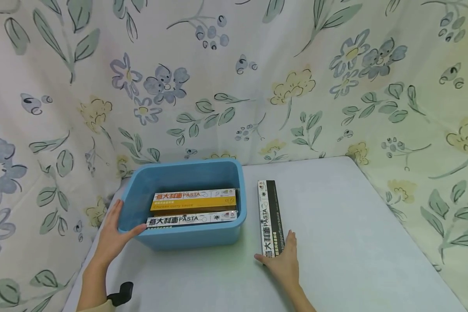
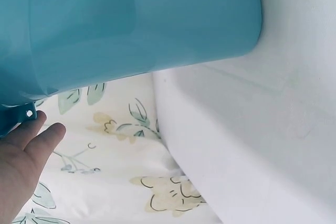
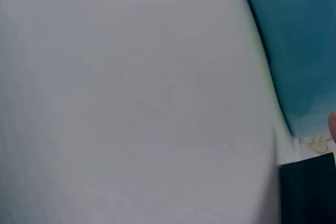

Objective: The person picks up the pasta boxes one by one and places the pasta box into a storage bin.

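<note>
A blue plastic bin (image 1: 195, 238) holds a yellow-and-white pasta box (image 1: 195, 201) and, in front of it, a black-and-white pasta box (image 1: 191, 219). My left hand (image 1: 113, 236) holds the bin's front left corner, thumb over the rim and fingers along the left side. In the left wrist view, its fingertips (image 2: 55, 132) are at the rim's tab. Right of the bin, another black-and-white pasta box (image 1: 271, 216) points away from me. My right hand (image 1: 284, 264) grips its near end between thumb and fingers. The right wrist view shows this box's dark side (image 3: 307, 190) and one fingertip.
The bin and boxes are on a white-covered table (image 1: 355, 242). A floral curtain (image 1: 234, 86) hangs behind the table and along both sides. On the left wrist there is a black device (image 1: 121, 294).
</note>
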`<action>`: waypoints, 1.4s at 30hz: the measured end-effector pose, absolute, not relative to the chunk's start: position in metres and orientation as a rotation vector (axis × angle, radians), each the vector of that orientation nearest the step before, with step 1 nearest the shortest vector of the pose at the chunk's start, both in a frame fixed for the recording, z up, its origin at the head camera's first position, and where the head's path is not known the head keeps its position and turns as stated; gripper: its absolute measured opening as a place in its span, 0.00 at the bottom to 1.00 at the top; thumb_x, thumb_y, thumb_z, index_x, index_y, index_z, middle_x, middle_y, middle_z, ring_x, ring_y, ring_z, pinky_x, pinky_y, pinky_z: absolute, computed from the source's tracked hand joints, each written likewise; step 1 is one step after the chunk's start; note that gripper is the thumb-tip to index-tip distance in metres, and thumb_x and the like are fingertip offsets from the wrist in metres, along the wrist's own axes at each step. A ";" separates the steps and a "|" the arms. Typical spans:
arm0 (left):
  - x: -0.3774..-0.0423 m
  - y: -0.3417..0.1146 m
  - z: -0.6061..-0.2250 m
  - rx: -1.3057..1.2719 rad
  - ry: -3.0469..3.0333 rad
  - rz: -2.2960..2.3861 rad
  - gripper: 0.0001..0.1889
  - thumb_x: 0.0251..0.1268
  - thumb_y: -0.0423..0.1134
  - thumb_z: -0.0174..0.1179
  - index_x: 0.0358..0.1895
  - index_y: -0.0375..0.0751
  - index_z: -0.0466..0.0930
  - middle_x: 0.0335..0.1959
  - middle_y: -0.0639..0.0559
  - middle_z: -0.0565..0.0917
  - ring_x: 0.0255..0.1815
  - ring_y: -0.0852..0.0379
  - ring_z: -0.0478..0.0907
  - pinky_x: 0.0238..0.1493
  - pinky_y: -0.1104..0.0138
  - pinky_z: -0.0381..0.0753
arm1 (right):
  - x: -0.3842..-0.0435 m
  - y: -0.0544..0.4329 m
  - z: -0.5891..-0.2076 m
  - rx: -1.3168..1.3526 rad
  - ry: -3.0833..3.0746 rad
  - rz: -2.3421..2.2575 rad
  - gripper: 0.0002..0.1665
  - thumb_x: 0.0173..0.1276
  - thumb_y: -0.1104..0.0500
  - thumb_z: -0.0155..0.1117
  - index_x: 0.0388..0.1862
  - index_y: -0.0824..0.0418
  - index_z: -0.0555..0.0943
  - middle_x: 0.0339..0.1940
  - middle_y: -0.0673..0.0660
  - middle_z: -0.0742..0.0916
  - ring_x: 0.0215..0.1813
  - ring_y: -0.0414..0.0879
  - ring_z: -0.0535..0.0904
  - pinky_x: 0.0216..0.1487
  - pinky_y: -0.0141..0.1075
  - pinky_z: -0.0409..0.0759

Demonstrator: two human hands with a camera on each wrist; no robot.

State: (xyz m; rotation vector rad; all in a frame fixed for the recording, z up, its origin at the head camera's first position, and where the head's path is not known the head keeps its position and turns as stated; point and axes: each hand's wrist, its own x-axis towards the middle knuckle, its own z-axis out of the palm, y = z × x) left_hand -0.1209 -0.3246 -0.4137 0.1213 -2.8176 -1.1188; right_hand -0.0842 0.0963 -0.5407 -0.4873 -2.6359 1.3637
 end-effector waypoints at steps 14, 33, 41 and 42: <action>-0.122 -0.324 -0.415 0.129 -2.812 -1.097 0.56 0.56 0.52 0.67 0.79 0.40 0.36 0.78 0.32 0.41 0.74 0.25 0.40 0.59 0.25 0.49 | -0.086 0.089 -0.551 -0.462 -2.565 1.385 0.70 0.35 0.59 0.85 0.71 0.80 0.52 0.69 0.81 0.64 0.67 0.75 0.63 0.64 0.63 0.64; -0.122 -0.325 -0.412 0.128 -2.842 -1.103 0.57 0.57 0.55 0.66 0.78 0.39 0.34 0.78 0.33 0.38 0.75 0.27 0.38 0.61 0.27 0.48 | -0.089 0.090 -0.542 -0.498 -2.469 1.469 0.63 0.34 0.65 0.82 0.71 0.72 0.61 0.60 0.72 0.78 0.54 0.65 0.78 0.54 0.58 0.74; -0.123 -0.325 -0.412 0.124 -2.845 -1.090 0.58 0.57 0.55 0.67 0.78 0.38 0.35 0.78 0.33 0.39 0.75 0.27 0.39 0.61 0.27 0.49 | -0.091 0.094 -0.532 -0.581 -2.488 1.507 0.63 0.34 0.65 0.81 0.72 0.71 0.60 0.58 0.74 0.78 0.53 0.67 0.77 0.54 0.60 0.72; -0.122 -0.325 -0.412 0.121 -2.843 -1.087 0.58 0.57 0.55 0.67 0.78 0.38 0.35 0.78 0.33 0.39 0.75 0.27 0.39 0.61 0.27 0.49 | -0.091 0.095 -0.530 -0.590 -2.487 1.516 0.63 0.34 0.65 0.81 0.72 0.71 0.60 0.58 0.75 0.78 0.53 0.67 0.77 0.54 0.60 0.71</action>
